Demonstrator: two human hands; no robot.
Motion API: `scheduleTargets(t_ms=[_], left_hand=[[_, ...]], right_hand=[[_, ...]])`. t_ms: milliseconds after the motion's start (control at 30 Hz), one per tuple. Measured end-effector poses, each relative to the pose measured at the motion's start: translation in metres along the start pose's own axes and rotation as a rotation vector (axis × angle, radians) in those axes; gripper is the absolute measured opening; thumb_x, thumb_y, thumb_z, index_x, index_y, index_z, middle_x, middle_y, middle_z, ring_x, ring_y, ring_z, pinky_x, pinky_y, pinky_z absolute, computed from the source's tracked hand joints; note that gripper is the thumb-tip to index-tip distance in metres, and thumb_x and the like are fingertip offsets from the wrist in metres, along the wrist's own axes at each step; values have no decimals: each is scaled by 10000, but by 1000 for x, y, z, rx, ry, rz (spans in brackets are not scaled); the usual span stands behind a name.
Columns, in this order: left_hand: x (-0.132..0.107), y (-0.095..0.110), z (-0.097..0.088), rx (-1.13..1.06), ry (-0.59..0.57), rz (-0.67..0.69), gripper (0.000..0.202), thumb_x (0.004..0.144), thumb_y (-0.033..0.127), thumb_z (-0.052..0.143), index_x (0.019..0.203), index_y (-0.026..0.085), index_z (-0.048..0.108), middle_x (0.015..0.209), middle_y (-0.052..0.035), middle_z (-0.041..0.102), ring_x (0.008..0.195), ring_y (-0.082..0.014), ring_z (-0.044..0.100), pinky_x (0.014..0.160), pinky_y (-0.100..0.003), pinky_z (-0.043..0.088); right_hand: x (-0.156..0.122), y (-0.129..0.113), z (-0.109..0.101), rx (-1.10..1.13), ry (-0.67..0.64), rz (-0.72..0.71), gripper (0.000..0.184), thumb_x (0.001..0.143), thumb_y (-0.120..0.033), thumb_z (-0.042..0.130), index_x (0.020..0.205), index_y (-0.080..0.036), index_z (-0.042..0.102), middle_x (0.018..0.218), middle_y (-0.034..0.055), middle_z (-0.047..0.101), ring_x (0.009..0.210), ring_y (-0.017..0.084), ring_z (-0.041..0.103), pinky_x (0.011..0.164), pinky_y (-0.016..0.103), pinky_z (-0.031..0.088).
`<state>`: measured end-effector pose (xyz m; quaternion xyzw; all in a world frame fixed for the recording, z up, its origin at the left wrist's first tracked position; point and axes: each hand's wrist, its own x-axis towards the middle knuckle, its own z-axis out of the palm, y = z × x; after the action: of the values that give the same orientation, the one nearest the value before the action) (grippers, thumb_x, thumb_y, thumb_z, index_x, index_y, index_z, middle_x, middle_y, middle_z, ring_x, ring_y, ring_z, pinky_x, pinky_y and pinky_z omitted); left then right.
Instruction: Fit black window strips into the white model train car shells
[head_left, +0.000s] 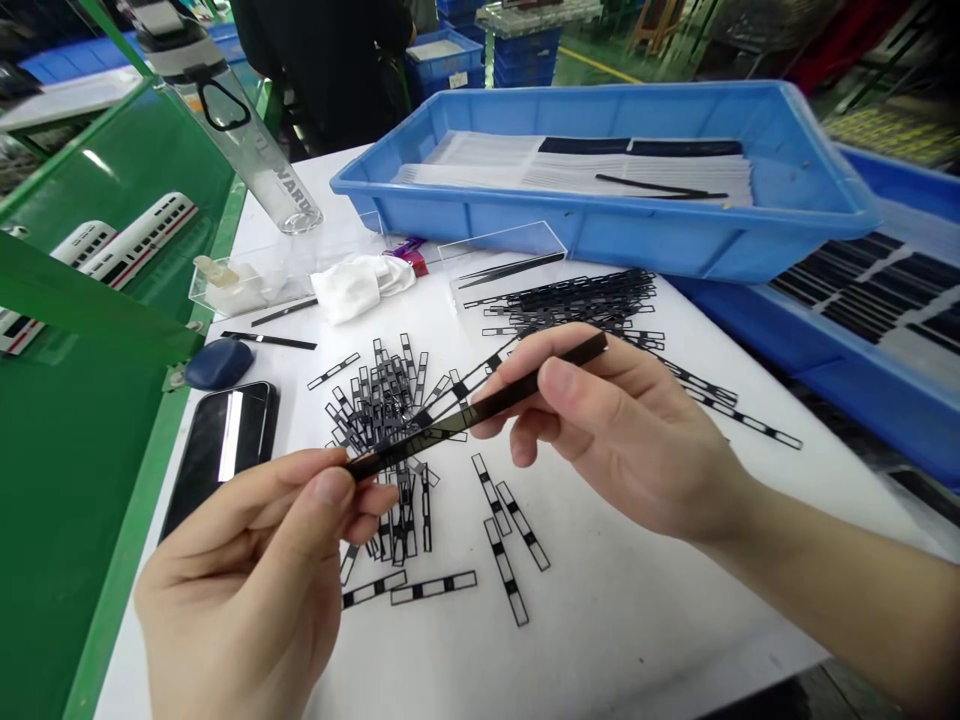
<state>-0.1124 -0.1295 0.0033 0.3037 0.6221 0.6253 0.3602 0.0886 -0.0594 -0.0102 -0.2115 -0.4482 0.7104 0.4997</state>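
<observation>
A long, narrow black strip [510, 396] with a see-through section along its middle is held up at a slant above the table. My left hand [262, 570] pinches its lower left end between thumb and fingers. Toward the upper right end, my right hand [615, 430] grips the same strip with thumb and fingers. Beneath and behind it lies a loose pile of black-framed clear strips [375, 400]. Several similar strips [506, 570] lie apart in front of the pile. A denser heap of strips [592, 300] sits farther back, partly hidden by my right hand.
Behind the heap stands a blue tray [637, 225] with stacked white sheets and dark strips. Another blue bin [810, 340] is lower right. At left are a phone [225, 450], a dark blue oval object [218, 364], white cloth [360, 286] and a clear bottle [247, 140]. A person [322, 70] is beyond.
</observation>
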Motion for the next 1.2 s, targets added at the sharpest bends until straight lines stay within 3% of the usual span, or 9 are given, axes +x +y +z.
scheduleTargets(t_ms=[133,300,433,567,700,833,933,1200], left_hand=[[1,1,1,0,-12,-6,115,826,161,850,839,275,853,645,33,761,609,-108,745,606,-113,628],[1,0,2,7,9,7,117,840,156,838,849,272,853,626,35,750,611,-116,752,612,-120,636],[3,-4,-5,10,-27,15,129,882,138,811,907,259,851,687,17,782,634,-113,759,638,-121,644],[8,-12,-18,4,-87,42,141,868,234,886,1000,249,838,801,-5,822,682,-124,777,686,-155,667],[10,-14,-19,4,-89,48,145,868,245,891,1004,239,837,797,-5,820,679,-123,779,679,-146,663],[9,-11,-12,0,-71,54,115,872,189,864,976,232,841,784,-6,819,665,-119,780,675,-141,661],[7,-7,-7,-12,-35,46,126,840,130,840,923,223,847,744,-6,811,640,-121,775,634,-129,647],[6,-1,-1,-37,-8,3,102,806,129,858,831,228,853,672,5,787,597,-116,762,591,-106,629]], right_hand=[[0,0,0,-15,-4,-7,129,1048,-297,692,1045,-258,815,972,-9,783,907,117,793,662,177,621],[0,1,-3,-51,7,-21,139,1040,-277,703,1030,-305,839,970,-66,741,737,29,672,770,147,609],[0,1,-5,-86,0,-67,174,1044,-248,694,1062,-345,837,999,-68,743,789,47,647,735,149,594],[-1,2,-5,-118,-12,-98,193,1046,-230,688,1105,-340,836,912,-53,719,788,64,625,716,170,598],[-1,3,-5,-131,-5,-117,186,1041,-246,698,1123,-344,832,942,-44,730,756,70,610,659,193,577],[-1,3,-5,-106,-3,-90,163,1040,-265,701,1119,-324,831,899,-38,725,828,84,665,688,189,598],[0,3,-4,-78,-13,-79,153,1043,-268,697,1115,-310,826,980,-32,758,898,87,725,700,178,603],[0,2,-2,-69,-18,-26,135,1054,-303,678,1118,-284,795,1024,-7,783,988,163,800,729,241,630]])
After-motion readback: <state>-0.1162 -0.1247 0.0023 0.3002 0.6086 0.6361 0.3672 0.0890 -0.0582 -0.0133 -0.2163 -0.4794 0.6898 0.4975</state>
